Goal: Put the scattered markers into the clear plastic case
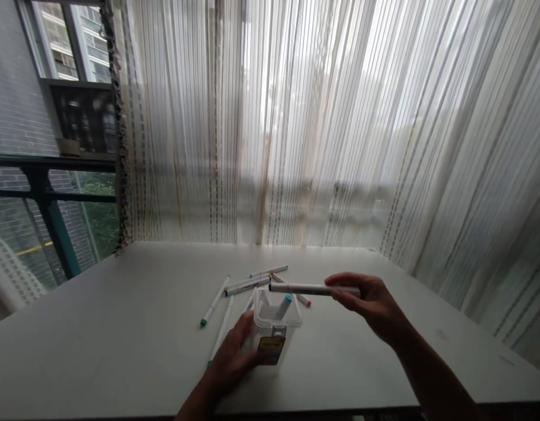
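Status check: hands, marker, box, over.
Left hand gripping clear marker box. Right hand holds grey marker level above the box. One teal-capped marker inside; loose markers on table behind.

I find nothing I can actually read here. The clear plastic box [274, 318] carries a label [271, 349] on its near face, a grey strip above a yellow-orange patch with some darker marks, but the print is too small and blurred for me to make out a single letter. The marker [313, 289] in my right hand [372, 304] may bear fine print along its barrel; I cannot tell. The loose markers [247, 285] on the table [120, 351] show coloured caps only, no legible codes or brand names
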A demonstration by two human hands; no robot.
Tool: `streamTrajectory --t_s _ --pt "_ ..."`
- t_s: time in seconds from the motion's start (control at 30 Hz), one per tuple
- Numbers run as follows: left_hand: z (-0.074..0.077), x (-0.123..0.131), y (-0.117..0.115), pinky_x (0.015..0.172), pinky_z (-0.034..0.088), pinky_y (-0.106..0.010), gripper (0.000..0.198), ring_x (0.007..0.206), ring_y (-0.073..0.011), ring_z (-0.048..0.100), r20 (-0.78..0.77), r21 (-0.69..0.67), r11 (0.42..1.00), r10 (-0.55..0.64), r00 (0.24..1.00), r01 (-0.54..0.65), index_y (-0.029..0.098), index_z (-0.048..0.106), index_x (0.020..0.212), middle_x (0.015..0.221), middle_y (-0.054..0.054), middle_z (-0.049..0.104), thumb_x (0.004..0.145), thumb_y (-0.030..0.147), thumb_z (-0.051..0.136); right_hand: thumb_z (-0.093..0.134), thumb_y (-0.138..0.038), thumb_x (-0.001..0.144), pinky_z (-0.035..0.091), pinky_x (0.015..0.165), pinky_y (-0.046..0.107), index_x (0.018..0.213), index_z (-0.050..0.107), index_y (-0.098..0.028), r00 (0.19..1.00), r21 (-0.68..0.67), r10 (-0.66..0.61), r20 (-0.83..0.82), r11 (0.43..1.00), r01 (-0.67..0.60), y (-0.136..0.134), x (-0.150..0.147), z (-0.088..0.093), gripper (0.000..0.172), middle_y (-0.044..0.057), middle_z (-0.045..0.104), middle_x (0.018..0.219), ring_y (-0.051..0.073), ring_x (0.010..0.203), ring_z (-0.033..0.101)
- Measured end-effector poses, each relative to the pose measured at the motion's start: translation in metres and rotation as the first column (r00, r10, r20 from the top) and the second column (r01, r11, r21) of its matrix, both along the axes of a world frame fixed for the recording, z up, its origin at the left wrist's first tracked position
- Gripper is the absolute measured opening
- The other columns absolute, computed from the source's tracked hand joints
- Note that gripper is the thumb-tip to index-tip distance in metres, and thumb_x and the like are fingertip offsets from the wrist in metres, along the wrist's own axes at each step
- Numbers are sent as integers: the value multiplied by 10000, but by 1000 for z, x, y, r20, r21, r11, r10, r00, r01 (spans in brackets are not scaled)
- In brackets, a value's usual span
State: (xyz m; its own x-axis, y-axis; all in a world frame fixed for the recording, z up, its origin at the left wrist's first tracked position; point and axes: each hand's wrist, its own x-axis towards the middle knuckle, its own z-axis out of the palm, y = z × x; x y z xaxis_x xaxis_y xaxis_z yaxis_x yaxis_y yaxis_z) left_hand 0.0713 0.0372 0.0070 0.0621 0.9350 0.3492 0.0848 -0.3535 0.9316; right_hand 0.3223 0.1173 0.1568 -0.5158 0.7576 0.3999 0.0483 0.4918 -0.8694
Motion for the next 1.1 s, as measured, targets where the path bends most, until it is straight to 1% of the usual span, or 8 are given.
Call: streamTrajectory --t_s 0.07,0.17,0.37,0.67,0.77,0.87,0.97,1.1 --pt "2 0 -1 928 448 -321 544 1094 -254 556 4 10 1000 -7 1000 7 197 424 1266 1223 -99 583 803 362 658 701 -383 716 290 452 207 777 617 -121 982 53 81 171 994 -91 -7 -9 28 282 -7 494 570 77 501 385" --pt "6 3 -3 935 435 -306 538 1092 -244 559 7 -1 1000 -18 1000 18 193 439 1235 1196 -89 602 782 343 688 661 -302 739 351 486 208 769 549 -134 940 59 173 293 978 -198 -17 -36 45 204 -12 510 583 92 531 445" --pt "16 6 -7 913 440 -318 500 999 -227 589 40 0 999 -34 999 34 182 452 1188 1172 -95 618 773 326 692 600 -110 725 324 510 191 764 655 -118 818 310 14 575 922 -234 -24 -76 28 68 -9 540 605 69 527 422" --pt "15 8 -7 948 445 -360 544 1100 -274 575 75 -33 999 -27 997 29 194 447 1214 1202 -107 611 760 348 704 556 -239 795 363 510 217 806 684 -146 918 373 -27 395 918 -134 -8 -57 12 158 18 591 656 102 535 460" --pt "14 9 -7 947 451 -376 541 1081 -288 587 113 -31 1000 6 994 -2 187 489 1182 1167 -108 630 734 377 724 471 -294 873 401 561 234 856 660 -139 876 367 -248 414 926 88 15 -46 -8 245 28 607 680 120 566 494" --pt "12 11 -6 921 459 -363 560 1051 -287 600 138 -34 999 31 990 -26 177 513 1166 1144 -111 640 709 402 744 461 -226 871 430 693 278 914 658 -120 728 399 -444 522 882 252 42 -42 -47 228 63 641 778 165 698 572" --pt "10 12 -7 934 448 -344 579 1096 -289 569 144 -33 998 48 988 -44 178 529 1153 1147 -106 631 692 448 752 512 -169 830 409 823 353 1006 652 -74 638 423 -522 565 848 319 59 -46 -89 245 148 634 946 256 919 574" --pt "8 12 -8 936 453 -363 610 1023 -271 590 151 -57 996 73 986 -65 182 521 1152 1116 -103 628 692 526 727 513 -163 839 377 884 353 848 648 -100 615 421 -556 560 829 367 65 -54 -125 149 170 602 1004 274 1020 532"
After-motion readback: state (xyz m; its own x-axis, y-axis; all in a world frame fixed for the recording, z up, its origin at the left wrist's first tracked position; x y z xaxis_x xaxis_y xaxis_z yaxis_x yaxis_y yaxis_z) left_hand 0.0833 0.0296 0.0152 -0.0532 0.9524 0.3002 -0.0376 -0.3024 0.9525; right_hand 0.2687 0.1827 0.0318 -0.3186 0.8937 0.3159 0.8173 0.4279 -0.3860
